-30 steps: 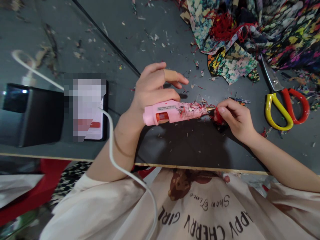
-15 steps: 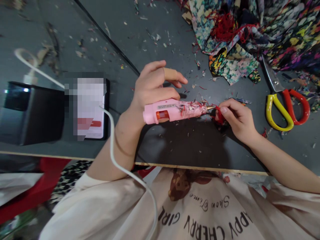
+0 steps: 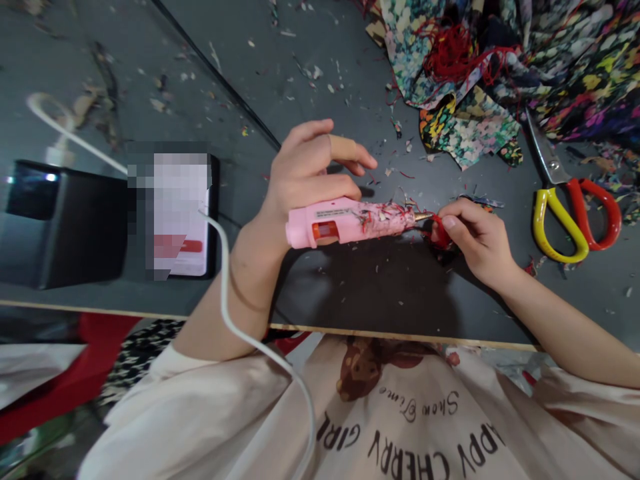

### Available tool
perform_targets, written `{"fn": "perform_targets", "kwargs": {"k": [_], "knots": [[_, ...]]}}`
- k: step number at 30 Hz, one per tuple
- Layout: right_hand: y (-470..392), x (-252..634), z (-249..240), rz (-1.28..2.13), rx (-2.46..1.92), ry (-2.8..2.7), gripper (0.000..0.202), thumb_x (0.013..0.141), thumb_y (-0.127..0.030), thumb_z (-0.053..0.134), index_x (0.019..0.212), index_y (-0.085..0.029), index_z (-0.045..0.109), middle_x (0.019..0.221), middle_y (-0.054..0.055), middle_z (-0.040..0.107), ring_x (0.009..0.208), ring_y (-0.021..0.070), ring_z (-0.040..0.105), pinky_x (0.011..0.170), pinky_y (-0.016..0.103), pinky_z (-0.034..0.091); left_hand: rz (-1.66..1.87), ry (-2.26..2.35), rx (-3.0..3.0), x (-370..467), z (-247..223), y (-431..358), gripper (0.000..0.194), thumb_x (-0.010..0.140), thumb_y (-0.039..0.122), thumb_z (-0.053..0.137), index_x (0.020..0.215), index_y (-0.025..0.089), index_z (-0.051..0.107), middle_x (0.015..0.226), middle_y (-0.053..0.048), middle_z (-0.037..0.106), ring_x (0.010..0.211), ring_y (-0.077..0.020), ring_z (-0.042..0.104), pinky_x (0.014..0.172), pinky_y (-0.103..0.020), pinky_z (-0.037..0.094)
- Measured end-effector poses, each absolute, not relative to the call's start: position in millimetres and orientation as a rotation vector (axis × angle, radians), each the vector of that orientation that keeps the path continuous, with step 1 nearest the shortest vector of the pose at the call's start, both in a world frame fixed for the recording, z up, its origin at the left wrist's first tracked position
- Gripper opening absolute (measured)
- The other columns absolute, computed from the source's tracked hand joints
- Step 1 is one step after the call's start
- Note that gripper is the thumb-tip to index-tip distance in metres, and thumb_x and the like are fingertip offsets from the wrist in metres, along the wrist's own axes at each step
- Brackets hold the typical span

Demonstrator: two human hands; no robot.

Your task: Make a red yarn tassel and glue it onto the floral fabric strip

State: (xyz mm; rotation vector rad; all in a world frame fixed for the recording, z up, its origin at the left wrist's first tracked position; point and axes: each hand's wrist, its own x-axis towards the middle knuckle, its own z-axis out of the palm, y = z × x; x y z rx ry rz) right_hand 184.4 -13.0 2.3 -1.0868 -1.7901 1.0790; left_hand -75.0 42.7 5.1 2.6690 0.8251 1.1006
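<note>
My left hand (image 3: 305,167) is closed around a pink hot glue gun (image 3: 345,220), its fingers partly curled over the top. Bits of thread and lint cling to the front of the glue gun, and an orange part shows through a slot in its side. Its metal nozzle points right and meets, or nearly meets, a small red bundle of thread (image 3: 440,233). Thumb and forefinger of my right hand (image 3: 477,237) pinch that bundle; its underside is dark and partly hidden. Whether glue is coming out cannot be made out.
Scissors (image 3: 560,193) with one yellow and one red handle lie to the right. Floral fabric scraps (image 3: 470,127) and tangled red thread (image 3: 453,57) fill the upper right. A phone (image 3: 214,220), a black box (image 3: 90,227) and a white cable (image 3: 225,280) occupy the left. A black cord (image 3: 220,83) crosses behind.
</note>
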Motion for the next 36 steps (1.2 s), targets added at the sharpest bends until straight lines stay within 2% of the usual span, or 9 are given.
{"fn": "perform_targets", "kwargs": {"k": [6, 13, 16, 19, 22, 26, 30, 34, 36], "knots": [[-14.5, 185.4, 0.3, 1.082, -1.094, -1.755, 0.027, 0.097, -0.035, 0.047, 0.077, -0.020, 0.059, 0.069, 0.000, 0.062, 0.060, 0.0097, 0.054, 0.059, 0.023, 0.044, 1.158, 0.861, 2.638, -74.0, 3.4, 42.7, 0.032, 0.100, 0.026, 0.043, 0.071, 0.021, 0.058, 0.108, 0.007, 0.065, 0.084, -0.0052, 0.068, 0.108, -0.041, 0.041], [-16.2, 185.9, -1.2, 1.057, -1.129, -1.700, 0.023, 0.095, -0.034, 0.050, 0.079, -0.020, 0.059, 0.070, -0.001, 0.060, 0.062, 0.0099, 0.055, 0.060, 0.023, 0.044, 1.378, 1.091, 2.516, -73.2, -2.0, 43.8, 0.030, 0.091, 0.048, 0.052, 0.078, 0.022, 0.059, 0.108, 0.000, 0.063, 0.084, -0.0139, 0.065, 0.106, -0.049, 0.042], [-16.3, 185.7, -1.1, 1.053, -1.108, -1.690, 0.022, 0.095, -0.030, 0.051, 0.079, -0.020, 0.059, 0.070, -0.001, 0.061, 0.062, 0.0092, 0.055, 0.059, 0.022, 0.043, 1.283, 1.384, 2.496, -75.6, -7.2, 48.7, 0.019, 0.081, 0.036, 0.068, 0.080, 0.021, 0.057, 0.109, -0.006, 0.062, 0.099, -0.0230, 0.063, 0.092, -0.047, 0.050], [-15.9, 185.4, -1.1, 1.072, -1.085, -1.690, 0.020, 0.095, -0.029, 0.051, 0.079, -0.020, 0.060, 0.068, -0.002, 0.061, 0.062, 0.0086, 0.056, 0.059, 0.021, 0.043, 0.999, 1.673, 2.470, -79.1, -12.4, 53.7, 0.009, 0.081, 0.024, 0.064, 0.085, 0.019, 0.057, 0.118, -0.011, 0.056, 0.113, -0.0299, 0.056, 0.099, -0.056, 0.042], [-15.6, 185.2, -1.6, 1.079, -1.086, -1.708, 0.021, 0.095, -0.030, 0.051, 0.079, -0.020, 0.059, 0.066, -0.003, 0.058, 0.059, 0.0082, 0.053, 0.058, 0.022, 0.042, 0.758, 1.817, 2.340, -80.7, -13.8, 54.3, 0.016, 0.080, 0.022, 0.063, 0.095, 0.018, 0.058, 0.127, -0.013, 0.047, 0.123, -0.0340, 0.047, 0.107, -0.064, 0.031], [-15.4, 185.2, -2.0, 1.061, -1.090, -1.752, 0.022, 0.095, -0.031, 0.050, 0.079, -0.019, 0.059, 0.066, -0.003, 0.056, 0.055, 0.0074, 0.049, 0.058, 0.022, 0.041, 0.571, 1.791, 2.370, -81.5, -13.7, 51.1, 0.036, 0.076, 0.014, 0.063, 0.112, 0.017, 0.056, 0.138, -0.018, 0.039, 0.133, -0.0386, 0.036, 0.112, -0.064, 0.025], [-14.8, 184.4, -1.0, 0.999, -1.084, -1.816, 0.020, 0.095, -0.028, 0.049, 0.080, -0.019, 0.060, 0.069, -0.002, 0.058, 0.056, 0.0077, 0.049, 0.057, 0.022, 0.040, 0.631, 1.746, 2.371, -82.8, -15.7, 49.5, 0.051, 0.083, 0.009, 0.052, 0.132, 0.023, 0.047, 0.148, -0.015, 0.034, 0.141, -0.0342, 0.029, 0.117, -0.063, 0.017], [-13.6, 182.4, 1.1, 0.925, -1.053, -1.913, 0.018, 0.093, -0.021, 0.049, 0.077, -0.019, 0.058, 0.067, -0.002, 0.059, 0.058, 0.0089, 0.052, 0.056, 0.021, 0.040, 1.052, 1.454, 2.530, -70.5, -8.9, 39.1, 0.049, 0.088, 0.007, 0.045, 0.132, 0.026, 0.049, 0.139, -0.009, 0.048, 0.133, -0.0220, 0.043, 0.116, -0.048, 0.030], [-13.1, 181.6, 1.9, 0.906, -1.015, -1.973, 0.017, 0.091, -0.017, 0.049, 0.077, -0.019, 0.058, 0.067, -0.001, 0.061, 0.060, 0.0091, 0.054, 0.056, 0.021, 0.040, 1.077, 1.111, 2.711, -57.2, -3.4, 28.7, 0.037, 0.091, 0.017, 0.050, 0.127, 0.026, 0.053, 0.136, -0.008, 0.054, 0.127, -0.0204, 0.050, 0.120, -0.046, 0.023]]}}
